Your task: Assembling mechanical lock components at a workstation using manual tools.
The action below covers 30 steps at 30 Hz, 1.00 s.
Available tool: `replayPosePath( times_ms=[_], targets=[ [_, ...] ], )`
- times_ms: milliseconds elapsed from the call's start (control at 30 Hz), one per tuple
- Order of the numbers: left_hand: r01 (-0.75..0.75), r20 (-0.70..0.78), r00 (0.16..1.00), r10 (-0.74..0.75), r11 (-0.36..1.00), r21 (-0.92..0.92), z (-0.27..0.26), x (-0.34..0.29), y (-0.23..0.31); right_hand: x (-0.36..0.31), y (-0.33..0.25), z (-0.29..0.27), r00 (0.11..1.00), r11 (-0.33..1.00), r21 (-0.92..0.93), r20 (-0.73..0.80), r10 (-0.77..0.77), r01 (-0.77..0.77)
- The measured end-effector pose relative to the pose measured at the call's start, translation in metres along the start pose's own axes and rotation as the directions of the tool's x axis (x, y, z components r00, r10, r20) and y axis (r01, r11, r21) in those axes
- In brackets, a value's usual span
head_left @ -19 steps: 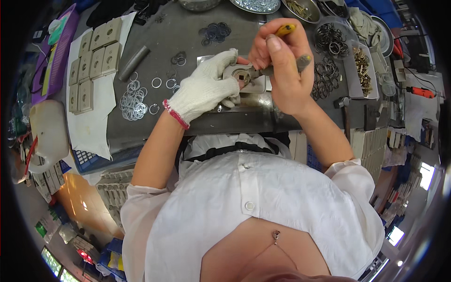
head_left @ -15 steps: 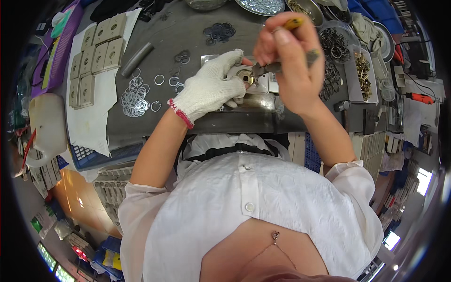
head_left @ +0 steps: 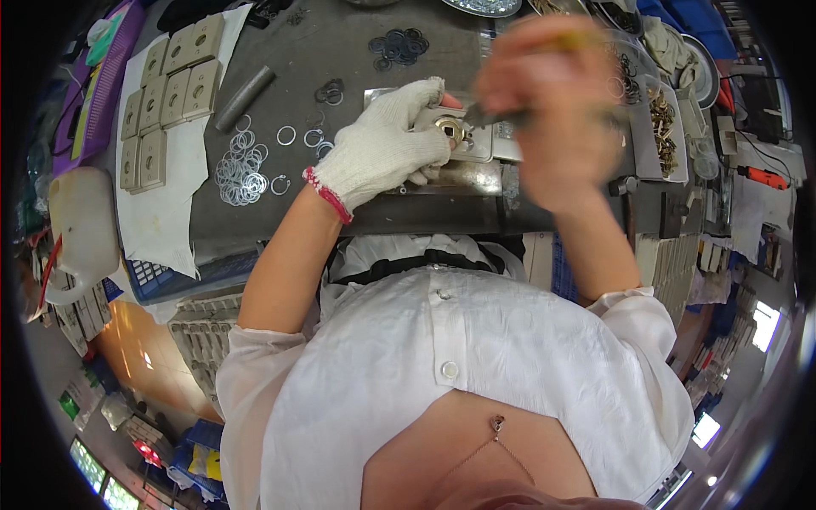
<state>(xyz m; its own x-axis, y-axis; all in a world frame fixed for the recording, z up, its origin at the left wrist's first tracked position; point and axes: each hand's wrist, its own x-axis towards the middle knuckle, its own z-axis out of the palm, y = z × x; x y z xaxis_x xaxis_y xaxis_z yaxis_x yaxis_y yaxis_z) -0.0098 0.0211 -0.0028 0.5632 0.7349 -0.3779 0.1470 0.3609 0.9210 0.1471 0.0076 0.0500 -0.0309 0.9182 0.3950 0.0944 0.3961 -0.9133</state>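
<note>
My left hand point(head_left: 381, 146), in a white knit glove with a red cuff, grips a small pale metal plate point(head_left: 481, 148) from its left side. A round brass-coloured piece with a dark square hole point(head_left: 450, 129) sits in that plate. My bare right hand point(head_left: 551, 127) is smeared by motion just right of the plate. It is closed around pliers point(head_left: 483, 116) whose dark jaws point left, apart from the brass piece; a yellow handle shows blurred at the top. Under the plate lies a shiny metal block point(head_left: 467, 180).
Silver rings point(head_left: 242, 174) and a grey rod point(head_left: 245, 98) lie at left, near stacked beige plates point(head_left: 177, 93) on white paper. Black rings point(head_left: 398, 47) lie farther back. At right stand a white box of brass parts point(head_left: 663, 136) and a hammer-like tool point(head_left: 626, 185).
My right hand has swung right with the pliers, whose jaws have come away from the brass piece. My left hand still holds the plate in nearly the same place.
</note>
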Motion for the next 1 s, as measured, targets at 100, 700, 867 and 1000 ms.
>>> replayPosePath(
  times_ms=[100,700,867,1000],
  targets=[
    [-0.022,-0.021,1.0,0.022,1.0,0.0,0.0,0.004,0.002,-0.003,0.03,-0.01,0.988,0.922,0.388,0.144,-0.058,-0.003],
    [0.022,-0.079,0.997,-0.016,0.997,0.079,0.007,-0.002,0.012,-0.014,0.031,-0.009,0.997,0.913,0.407,0.073,0.001,-0.031],
    [0.036,-0.115,0.993,-0.026,0.995,0.089,0.007,-0.001,0.008,-0.037,0.025,-0.005,0.998,0.932,0.363,-0.052,0.038,-0.017],
    [0.022,-0.055,0.998,-0.022,1.0,-0.009,0.006,0.001,0.011,-0.06,0.047,-0.016,0.939,0.89,0.308,-0.047,-0.34,0.337]
  ],
)
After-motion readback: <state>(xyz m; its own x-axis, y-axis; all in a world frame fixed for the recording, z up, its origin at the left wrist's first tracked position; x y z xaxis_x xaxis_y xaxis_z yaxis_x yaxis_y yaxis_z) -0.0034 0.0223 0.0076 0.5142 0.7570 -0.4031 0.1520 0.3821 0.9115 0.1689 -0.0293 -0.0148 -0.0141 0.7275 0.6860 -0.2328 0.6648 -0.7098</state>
